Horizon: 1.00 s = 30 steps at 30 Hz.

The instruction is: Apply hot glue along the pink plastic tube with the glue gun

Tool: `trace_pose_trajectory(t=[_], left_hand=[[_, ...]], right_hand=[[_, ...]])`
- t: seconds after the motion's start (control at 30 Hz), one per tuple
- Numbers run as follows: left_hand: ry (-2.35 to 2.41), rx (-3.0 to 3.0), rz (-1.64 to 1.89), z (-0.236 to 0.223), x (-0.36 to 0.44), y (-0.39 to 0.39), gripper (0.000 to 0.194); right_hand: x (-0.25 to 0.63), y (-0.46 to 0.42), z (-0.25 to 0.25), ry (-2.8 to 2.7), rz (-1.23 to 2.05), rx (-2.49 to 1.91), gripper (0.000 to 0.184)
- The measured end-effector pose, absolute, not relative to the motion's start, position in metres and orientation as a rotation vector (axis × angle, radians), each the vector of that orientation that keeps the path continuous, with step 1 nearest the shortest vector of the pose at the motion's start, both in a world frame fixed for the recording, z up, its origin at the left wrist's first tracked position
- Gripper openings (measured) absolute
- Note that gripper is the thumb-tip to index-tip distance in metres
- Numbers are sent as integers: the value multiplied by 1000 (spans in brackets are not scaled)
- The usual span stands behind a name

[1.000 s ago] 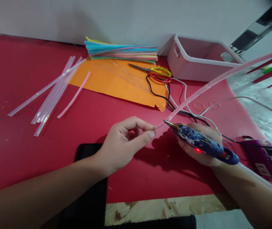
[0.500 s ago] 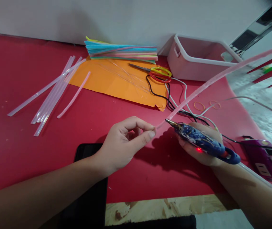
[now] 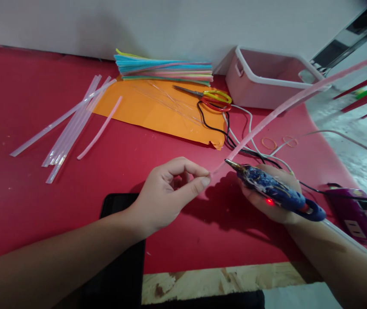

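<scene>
Between thumb and forefinger, my left hand (image 3: 173,189) pinches the near end of a long pink pipe cleaner (image 3: 267,122), which slants up to the right edge of the view. My right hand (image 3: 272,193) is wrapped round a blue hot glue gun (image 3: 267,184) with whitish smears and a lit red light. The gun's metal nozzle is at the pipe cleaner, a short way from my left fingertips; whether it touches cannot be made out. A clear glue stick (image 3: 346,236) juts from the gun's back.
Several glue sticks (image 3: 70,124) and a short pink strip (image 3: 99,128) lie left. Behind are an orange envelope (image 3: 122,107), scissors (image 3: 215,98), coloured pipe cleaners (image 3: 164,68) and a pink bin (image 3: 257,90). Cords (image 3: 251,150) run to a purple power strip (image 3: 353,214). A black phone-like slab (image 3: 119,266) lies near my left forearm.
The glue gun has shifted very slightly right. The far part of the pink pipe cleaner has swung a little lower and to the right. My left hand keeps its pinch in place.
</scene>
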State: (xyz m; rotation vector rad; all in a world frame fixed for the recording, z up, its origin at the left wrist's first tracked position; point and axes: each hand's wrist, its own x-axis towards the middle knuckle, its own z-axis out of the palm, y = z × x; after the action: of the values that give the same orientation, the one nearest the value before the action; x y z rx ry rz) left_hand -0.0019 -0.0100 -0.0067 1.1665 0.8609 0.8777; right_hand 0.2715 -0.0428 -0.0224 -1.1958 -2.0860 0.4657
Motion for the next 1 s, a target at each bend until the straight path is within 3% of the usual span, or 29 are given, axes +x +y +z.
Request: trace_pose_trajectory(t=[0.53, 1.0], left_hand=[[852, 1157, 873, -5, -2, -10, 13], [827, 1122, 876, -5, 0, -10, 13]], right_hand=[[267, -41, -19, -2094, 429, -1150, 20], [276, -46, -29, -1906, 554, -1249, 8]])
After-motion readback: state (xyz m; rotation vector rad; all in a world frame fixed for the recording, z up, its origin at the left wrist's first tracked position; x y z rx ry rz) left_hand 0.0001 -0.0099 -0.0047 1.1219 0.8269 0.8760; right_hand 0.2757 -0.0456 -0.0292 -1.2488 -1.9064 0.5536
